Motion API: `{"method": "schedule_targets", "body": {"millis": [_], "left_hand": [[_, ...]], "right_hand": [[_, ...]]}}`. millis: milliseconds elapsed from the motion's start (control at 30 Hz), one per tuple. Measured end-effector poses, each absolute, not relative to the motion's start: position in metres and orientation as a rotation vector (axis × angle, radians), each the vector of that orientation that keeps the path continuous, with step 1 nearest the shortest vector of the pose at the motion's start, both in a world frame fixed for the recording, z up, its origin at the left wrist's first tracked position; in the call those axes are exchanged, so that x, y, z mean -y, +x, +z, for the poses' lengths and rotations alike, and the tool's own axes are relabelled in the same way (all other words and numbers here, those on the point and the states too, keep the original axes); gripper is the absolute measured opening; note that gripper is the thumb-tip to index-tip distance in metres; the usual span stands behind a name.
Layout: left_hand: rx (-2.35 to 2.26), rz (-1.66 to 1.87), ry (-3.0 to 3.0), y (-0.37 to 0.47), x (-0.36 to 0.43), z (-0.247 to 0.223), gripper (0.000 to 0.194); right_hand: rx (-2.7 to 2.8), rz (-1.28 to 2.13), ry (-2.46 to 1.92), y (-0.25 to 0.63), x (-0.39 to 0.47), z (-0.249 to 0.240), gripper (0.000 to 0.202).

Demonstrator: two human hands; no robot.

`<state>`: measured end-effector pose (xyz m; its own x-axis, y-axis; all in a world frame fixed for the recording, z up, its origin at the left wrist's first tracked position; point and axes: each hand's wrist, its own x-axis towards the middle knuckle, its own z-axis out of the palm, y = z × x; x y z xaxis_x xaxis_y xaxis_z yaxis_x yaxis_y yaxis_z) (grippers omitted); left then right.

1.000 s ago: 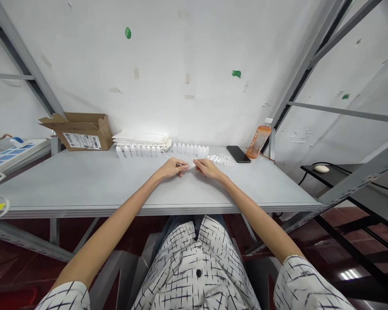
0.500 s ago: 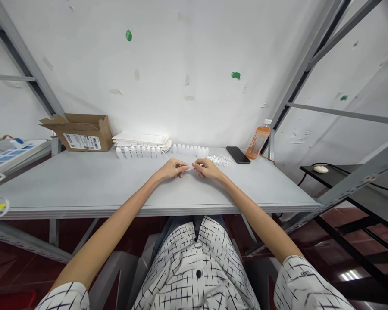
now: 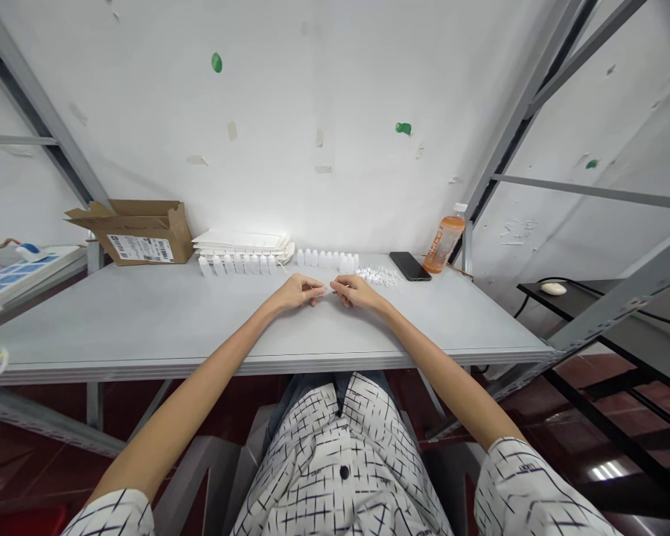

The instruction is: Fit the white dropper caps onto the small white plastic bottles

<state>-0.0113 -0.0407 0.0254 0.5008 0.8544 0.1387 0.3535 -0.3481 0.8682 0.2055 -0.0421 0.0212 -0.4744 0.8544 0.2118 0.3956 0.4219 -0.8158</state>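
My left hand (image 3: 301, 291) and my right hand (image 3: 355, 290) are close together over the middle of the grey table (image 3: 190, 320), fingertips nearly touching. Fingers and thumb of each hand are pinched. A tiny whitish piece shows at the left fingertips; what the right fingers hold is too small to make out. Behind my hands stand two rows of small white bottles, one at the left (image 3: 237, 264) and one in the middle (image 3: 327, 259). A pile of small white parts (image 3: 380, 276) lies just beyond my right hand.
An open cardboard box (image 3: 145, 232) and a stack of white sheets (image 3: 243, 242) sit at the back left. At the back right are a black phone (image 3: 409, 266) and an orange drink bottle (image 3: 445, 240). Metal shelf posts rise at both sides.
The view has shifted slightly. Both hands keep nearly the same place and pinched shape.
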Motion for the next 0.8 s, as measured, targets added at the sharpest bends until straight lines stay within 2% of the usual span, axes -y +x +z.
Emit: {"method": "schedule_targets", "body": {"millis": [233,367,533,800], "left_hand": [[-1.024,0.810,1.980,-0.0111,0.0394,0.0230,0.047],[-1.026,0.778,1.958,-0.0115,0.0391,0.0235,0.043],[-0.982,0.773,1.996,-0.0114,0.0379,0.0234,0.041],[-0.969,0.808,2.069,-0.0118,0.0360,0.0200,0.040]], "right_hand": [[2.082,0.930,-1.156,0.2045,0.0375,0.0182,0.057],[2.006,1.070,-1.110,0.2052,0.0382,0.0195,0.052],[2.029,1.054,-1.054,0.2071,0.0392,0.0199,0.042],[2.039,1.104,-1.058,0.2073,0.0377,0.0201,0.051]]}}
